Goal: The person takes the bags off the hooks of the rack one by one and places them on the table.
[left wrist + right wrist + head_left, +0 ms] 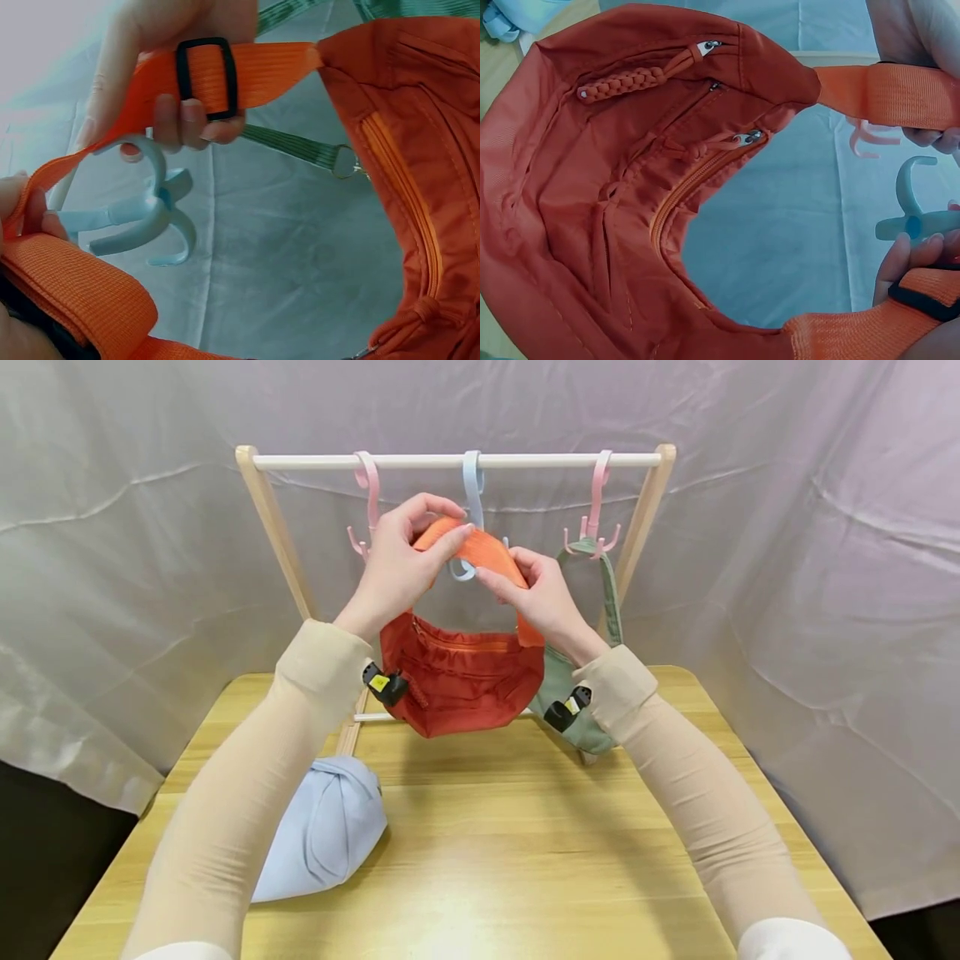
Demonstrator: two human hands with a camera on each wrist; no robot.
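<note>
A red shoulder bag (472, 681) hangs by its orange strap (487, 553) between both hands, in front of the rack. My left hand (405, 558) pinches the strap near its top, thumb in front. Further along to the right, my right hand (542, 592) grips it beside a black slide buckle (206, 79). The light blue hook (472, 485) hangs from the rail right behind the strap. In the left wrist view its curved prongs (139, 225) show close beneath the strap, one tip at the strap's edge. The bag's zippers and braided pull (622, 86) face the right wrist view.
A wooden rack with a white rail (420, 462) stands on the table (487, 843). A pink hook (367, 485) hangs at left. On the right pink hook (597, 493) hangs a green bag (558, 681). A light blue bag (322, 827) lies at the left, partly behind the left arm.
</note>
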